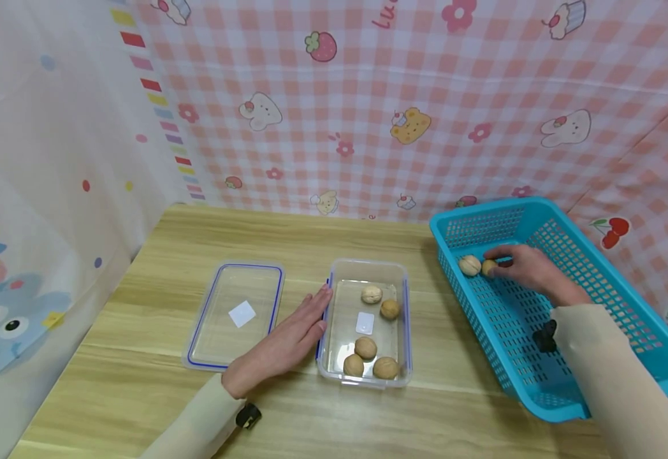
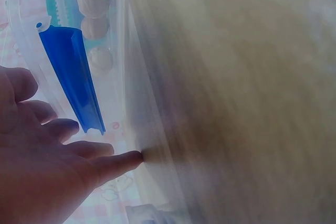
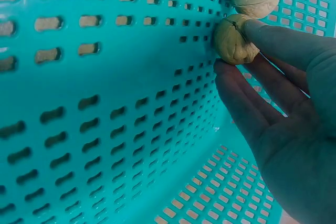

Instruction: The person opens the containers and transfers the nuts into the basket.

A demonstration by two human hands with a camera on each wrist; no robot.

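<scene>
My right hand (image 1: 526,271) reaches into the blue plastic basket (image 1: 486,325) and pinches a walnut (image 3: 233,40) between thumb and fingers. A second, paler walnut (image 1: 470,265) lies right beside it, near the basket's left wall. My left hand (image 1: 288,338) rests with straight fingers against the left side of a clear plastic container (image 1: 407,319). Inside the container sit several walnuts (image 1: 371,294), some at the far end and some at the near end. A blue locking flap (image 2: 71,72) shows next to my left fingers in the left wrist view.
The container's clear lid (image 1: 219,312), with a blue seal and a white label, lies flat on the wooden table (image 1: 139,331) to the left. A pink checked cloth (image 1: 357,95) hangs behind the table. A white patterned cloth (image 1: 81,115) hangs at the left.
</scene>
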